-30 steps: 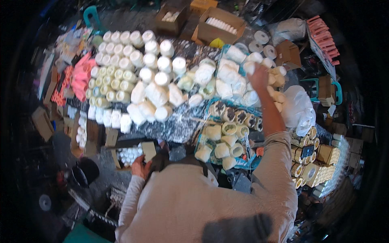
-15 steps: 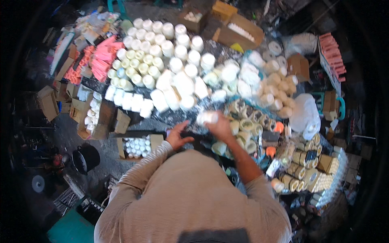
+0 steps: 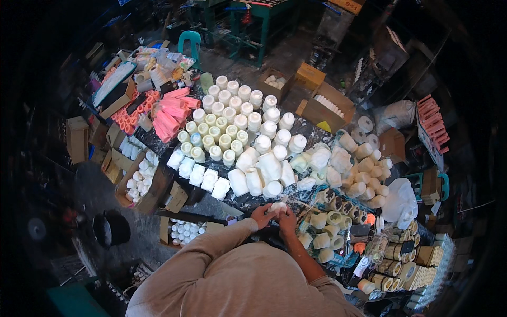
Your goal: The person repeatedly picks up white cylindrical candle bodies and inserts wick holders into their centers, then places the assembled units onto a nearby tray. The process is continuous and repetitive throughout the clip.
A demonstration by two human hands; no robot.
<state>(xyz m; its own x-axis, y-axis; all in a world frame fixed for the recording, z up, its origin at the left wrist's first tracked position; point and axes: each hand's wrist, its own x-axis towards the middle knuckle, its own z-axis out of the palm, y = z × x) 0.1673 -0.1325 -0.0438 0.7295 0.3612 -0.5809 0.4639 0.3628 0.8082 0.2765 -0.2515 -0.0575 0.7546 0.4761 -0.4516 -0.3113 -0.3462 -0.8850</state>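
Close to my body, at the near edge of the table, I hold a short white candle. My left hand grips it from the left, its fingers closed against the side. On the other side my right hand is closed round it too. Fingers cover part of the candle, so its lower end is hidden. Just beyond my hands lie large plain white cylinders. Behind them stand rows of white candles, and a row of white blocks lies to the left.
Cream cups crowd the table at right, beside a clear plastic bag. Pink sticks are heaped at far left. Cardboard boxes of white pieces stand left, near a black bucket. A green chair stands behind.
My right hand has brought the candle down toward my body. My left hand, spread and apart before, now grips it too. The view has tilted up, showing more of the background.
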